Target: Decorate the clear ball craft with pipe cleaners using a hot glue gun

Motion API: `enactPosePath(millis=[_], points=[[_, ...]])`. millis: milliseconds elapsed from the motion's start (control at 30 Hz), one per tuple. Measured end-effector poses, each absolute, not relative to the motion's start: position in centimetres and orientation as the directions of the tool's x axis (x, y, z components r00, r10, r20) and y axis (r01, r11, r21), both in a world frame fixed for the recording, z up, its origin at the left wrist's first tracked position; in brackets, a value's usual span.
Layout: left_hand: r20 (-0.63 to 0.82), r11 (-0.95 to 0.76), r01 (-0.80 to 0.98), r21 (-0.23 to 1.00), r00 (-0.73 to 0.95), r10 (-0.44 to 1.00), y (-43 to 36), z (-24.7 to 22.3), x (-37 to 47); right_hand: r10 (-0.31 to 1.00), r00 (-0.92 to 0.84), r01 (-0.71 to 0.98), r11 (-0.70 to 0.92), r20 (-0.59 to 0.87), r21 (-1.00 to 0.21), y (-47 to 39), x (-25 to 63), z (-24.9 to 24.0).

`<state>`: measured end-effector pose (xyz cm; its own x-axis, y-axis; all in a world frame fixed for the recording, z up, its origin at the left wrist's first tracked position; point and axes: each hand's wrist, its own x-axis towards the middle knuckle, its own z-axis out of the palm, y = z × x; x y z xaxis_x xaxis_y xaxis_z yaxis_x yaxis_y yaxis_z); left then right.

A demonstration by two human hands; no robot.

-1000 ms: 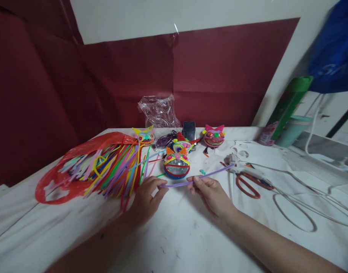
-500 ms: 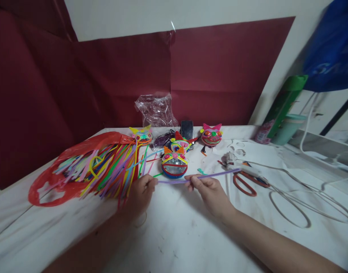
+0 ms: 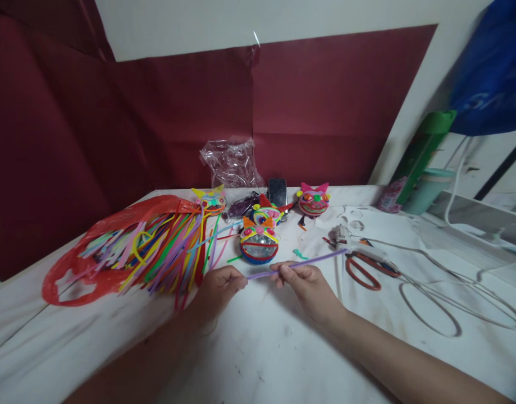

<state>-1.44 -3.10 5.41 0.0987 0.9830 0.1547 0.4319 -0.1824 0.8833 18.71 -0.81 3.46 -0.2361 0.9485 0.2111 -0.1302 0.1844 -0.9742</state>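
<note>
A purple pipe cleaner (image 3: 320, 258) stretches between my two hands above the near part of the table. My left hand (image 3: 219, 289) pinches its left end with fingers closed. Further along it, my right hand (image 3: 302, 283) grips it between thumb and fingers, and the free end sticks out to the upper right. Just beyond my hands stands a round lion-like head (image 3: 259, 251) with orange ears, pink eyes and a red-edged mouth. Behind it is another colourful head (image 3: 266, 212), partly hidden.
Left lies a red bag (image 3: 55, 280) with many loose pipe cleaners (image 3: 169, 252). A yellow-eared head (image 3: 211, 201), a pink-eared head (image 3: 313, 200) and a phone (image 3: 277, 192) are at the back. On the right are orange-handled scissors (image 3: 362, 272), a glue gun (image 3: 373, 252) and a looped cord (image 3: 455, 331).
My left hand has slid right and slightly nearer, closer to my right hand. The pipe cleaner's free end has shifted a little left; both hands still hold it.
</note>
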Motion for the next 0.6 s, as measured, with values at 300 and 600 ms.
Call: enactPosePath(millis=[300,600], points=[[0.296,-0.206,0.244,0.948,-0.428,0.854,0.3,4.8,-5.3,0.970,-0.209,-0.246,0.073,0.127,-0.966,0.0,18.8,3.5],[0.413,-0.303,0.284,0.910,-0.696,0.588,2.9,6.4,-9.6,0.979,-0.186,-0.174,0.052,0.085,-0.983,-0.3,18.7,3.4]])
